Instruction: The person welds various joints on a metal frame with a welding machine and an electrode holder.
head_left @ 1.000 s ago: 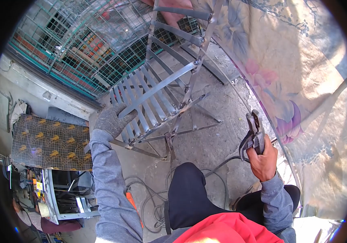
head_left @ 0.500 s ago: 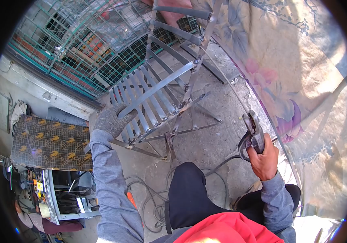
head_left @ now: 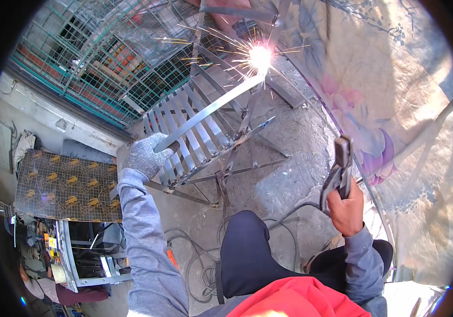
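My left hand [head_left: 148,156], in a grey glove, is closed around the near end of a flat metal bar [head_left: 210,108]. The bar's far end meets the upright of a slatted metal chair frame [head_left: 197,138]. A bright arc with flying sparks [head_left: 259,57] burns at that joint. My bare right hand [head_left: 347,207] grips a dark welding electrode holder [head_left: 341,171]. From the holder a thin rod [head_left: 311,103] runs up towards the arc. A cable trails from the holder's lower end.
Green wire mesh [head_left: 104,63] stands at the upper left. A patterned board [head_left: 67,186] lies at the left above a metal frame [head_left: 69,259]. Flowered cloth [head_left: 417,132] hangs at the right. Cables [head_left: 200,264] coil on the floor; another person's arm [head_left: 38,288] shows lower left.
A bright arc and sparks have appeared at the bar's far end. My right hand and the holder have shifted slightly right, and the holder has turned more upright. My left hand keeps its grip.
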Tool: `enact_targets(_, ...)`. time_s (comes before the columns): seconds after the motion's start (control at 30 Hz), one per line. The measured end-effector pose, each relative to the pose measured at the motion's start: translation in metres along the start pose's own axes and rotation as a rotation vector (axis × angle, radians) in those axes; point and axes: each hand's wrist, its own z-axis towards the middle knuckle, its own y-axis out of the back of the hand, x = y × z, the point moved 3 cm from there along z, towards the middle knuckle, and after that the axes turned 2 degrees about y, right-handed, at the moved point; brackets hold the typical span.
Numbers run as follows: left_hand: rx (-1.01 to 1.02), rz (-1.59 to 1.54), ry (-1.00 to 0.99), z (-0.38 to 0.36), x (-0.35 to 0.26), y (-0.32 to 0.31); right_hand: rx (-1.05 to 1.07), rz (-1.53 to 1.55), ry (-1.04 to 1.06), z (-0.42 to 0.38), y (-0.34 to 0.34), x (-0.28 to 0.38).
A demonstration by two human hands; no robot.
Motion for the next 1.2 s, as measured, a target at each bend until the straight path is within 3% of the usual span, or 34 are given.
enact_targets(0.07, -0.017, -0.046, -0.036, -0.001, -0.001, 0.001, 0.145, 0.645, -0.543, -0.003, -0.003, -0.015)
enact_targets(0.1, -0.004, -0.072, -0.016, 0.000, 0.001, 0.000, 0.051, 0.736, -0.555, -0.003, -0.005, -0.015)
enact_targets(0.2, -0.022, 0.053, -0.011, 0.004, 0.004, -0.003, -0.025, 0.365, -0.229, 0.001, 0.001, -0.031)
enact_targets(0.27, 0.012, 0.005, -0.003, 0.003, 0.002, -0.003, -0.017, 0.414, -0.291, -0.001, 0.003, -0.028)
enact_targets(0.37, 0.032, 0.018, 0.037, 0.002, 0.001, -0.002, -0.110, 0.134, -0.008, 0.002, 0.005, -0.008)
enact_targets(0.5, 0.034, 0.015, 0.006, 0.002, 0.001, -0.002, -0.010, 0.024, -0.047, 0.002, 0.002, -0.005)
enact_targets(1.2, -0.002, -0.008, -0.009, -0.001, -0.004, 0.002, 0.026, -0.136, 0.001, 0.003, 0.004, -0.003)
